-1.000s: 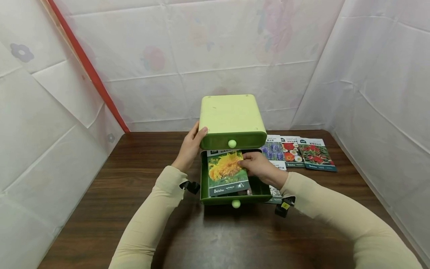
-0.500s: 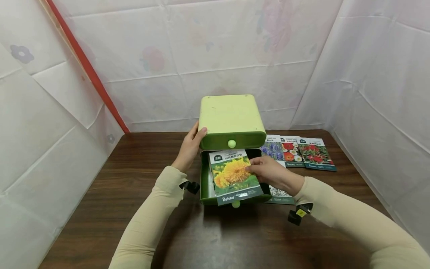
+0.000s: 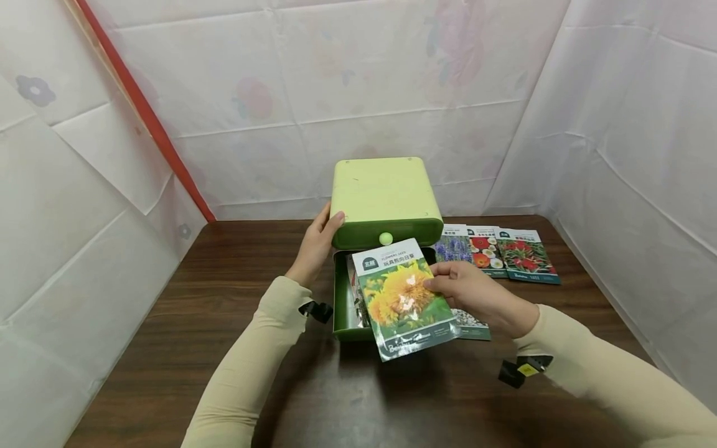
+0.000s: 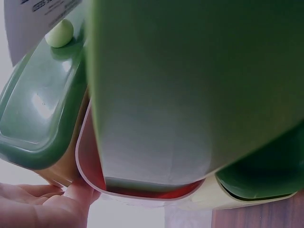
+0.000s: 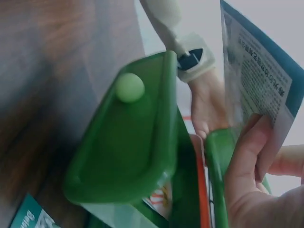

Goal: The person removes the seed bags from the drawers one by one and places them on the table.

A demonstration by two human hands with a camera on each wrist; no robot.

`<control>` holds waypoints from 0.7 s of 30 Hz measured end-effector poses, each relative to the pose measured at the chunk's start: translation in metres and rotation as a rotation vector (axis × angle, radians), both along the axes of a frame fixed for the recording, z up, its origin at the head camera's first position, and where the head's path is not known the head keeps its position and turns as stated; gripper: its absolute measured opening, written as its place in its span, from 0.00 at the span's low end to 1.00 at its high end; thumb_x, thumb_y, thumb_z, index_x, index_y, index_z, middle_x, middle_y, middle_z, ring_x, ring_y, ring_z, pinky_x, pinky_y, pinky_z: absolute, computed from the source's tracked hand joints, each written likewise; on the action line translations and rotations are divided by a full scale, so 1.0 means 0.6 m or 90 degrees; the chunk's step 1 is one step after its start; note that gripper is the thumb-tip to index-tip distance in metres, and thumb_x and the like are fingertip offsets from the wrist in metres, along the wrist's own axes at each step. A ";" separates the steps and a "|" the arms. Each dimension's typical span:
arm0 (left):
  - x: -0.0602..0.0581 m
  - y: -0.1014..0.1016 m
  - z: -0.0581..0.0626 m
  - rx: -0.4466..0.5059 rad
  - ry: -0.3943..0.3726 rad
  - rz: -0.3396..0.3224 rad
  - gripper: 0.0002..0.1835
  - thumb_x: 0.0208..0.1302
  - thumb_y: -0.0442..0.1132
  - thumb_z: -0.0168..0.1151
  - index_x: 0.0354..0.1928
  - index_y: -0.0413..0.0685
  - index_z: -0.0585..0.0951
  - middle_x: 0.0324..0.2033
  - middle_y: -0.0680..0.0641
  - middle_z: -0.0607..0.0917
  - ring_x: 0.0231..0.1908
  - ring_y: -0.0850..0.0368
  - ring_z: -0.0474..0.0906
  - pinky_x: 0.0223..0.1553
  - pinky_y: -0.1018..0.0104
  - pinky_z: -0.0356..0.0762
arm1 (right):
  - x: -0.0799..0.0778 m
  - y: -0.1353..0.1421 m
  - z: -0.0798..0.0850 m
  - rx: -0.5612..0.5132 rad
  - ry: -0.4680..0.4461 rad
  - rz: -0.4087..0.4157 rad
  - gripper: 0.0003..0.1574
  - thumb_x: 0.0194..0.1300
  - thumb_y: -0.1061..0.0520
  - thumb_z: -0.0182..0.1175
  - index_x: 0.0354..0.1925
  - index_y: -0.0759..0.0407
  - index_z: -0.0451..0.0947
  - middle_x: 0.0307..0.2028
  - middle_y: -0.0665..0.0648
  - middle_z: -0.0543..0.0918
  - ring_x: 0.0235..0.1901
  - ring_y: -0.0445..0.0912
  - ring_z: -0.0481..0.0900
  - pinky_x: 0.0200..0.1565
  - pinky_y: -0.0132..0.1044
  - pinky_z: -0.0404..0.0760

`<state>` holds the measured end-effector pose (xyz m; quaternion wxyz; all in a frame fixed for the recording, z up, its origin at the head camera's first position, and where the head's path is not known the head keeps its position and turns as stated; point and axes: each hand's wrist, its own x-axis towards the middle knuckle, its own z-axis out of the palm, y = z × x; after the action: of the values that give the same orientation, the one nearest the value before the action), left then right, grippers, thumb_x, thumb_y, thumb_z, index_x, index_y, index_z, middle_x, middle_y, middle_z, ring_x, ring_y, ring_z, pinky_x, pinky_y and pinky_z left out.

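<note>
In the head view, my right hand pinches the right edge of a seed packet with yellow sunflowers, tilted in front of the pulled-out lower drawer. The right wrist view has the printed back of this seed packet between thumb and fingers. My left hand rests against the left side of a small light-green chest of drawers, its thumb at the front corner. The upper drawer is closed. Other packets lie inside the lower drawer, partly hidden by the sunflower packet.
Right of the chest lie a purple-flower packet, a red-and-white-flower packet and a red-flower packet. A packet with small white flowers lies nearer, partly covered. White sheeting stands behind the brown table.
My right hand has drawn the sunflower packet out of the lower drawer, towards me and to the right, uncovering packets inside. The left hand has stayed at the chest's side.
</note>
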<state>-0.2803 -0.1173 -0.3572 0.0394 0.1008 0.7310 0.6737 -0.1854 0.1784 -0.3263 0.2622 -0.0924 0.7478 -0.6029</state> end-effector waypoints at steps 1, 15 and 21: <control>0.000 0.000 0.000 0.000 0.001 -0.002 0.40 0.68 0.67 0.51 0.76 0.73 0.49 0.76 0.55 0.52 0.70 0.51 0.62 0.68 0.46 0.64 | 0.001 0.004 0.002 0.006 0.009 -0.006 0.22 0.73 0.56 0.53 0.57 0.72 0.69 0.24 0.45 0.71 0.19 0.37 0.58 0.24 0.31 0.62; 0.000 0.002 0.000 0.001 0.010 -0.016 0.38 0.71 0.64 0.48 0.77 0.74 0.46 0.76 0.58 0.51 0.69 0.52 0.63 0.67 0.46 0.66 | -0.008 0.083 0.029 -0.049 0.075 -0.104 0.17 0.76 0.51 0.52 0.52 0.63 0.67 0.31 0.47 0.76 0.20 0.37 0.61 0.22 0.36 0.57; 0.000 0.002 -0.001 -0.005 0.016 -0.012 0.37 0.72 0.62 0.48 0.77 0.72 0.47 0.77 0.56 0.51 0.71 0.52 0.60 0.68 0.45 0.64 | -0.031 0.134 0.015 -0.066 0.070 -0.165 0.19 0.76 0.49 0.50 0.58 0.58 0.66 0.37 0.45 0.79 0.29 0.34 0.73 0.28 0.27 0.73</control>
<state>-0.2803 -0.1161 -0.3579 0.0368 0.1160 0.7330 0.6693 -0.2041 0.2588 -0.3173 0.1358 -0.0414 0.7343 -0.6638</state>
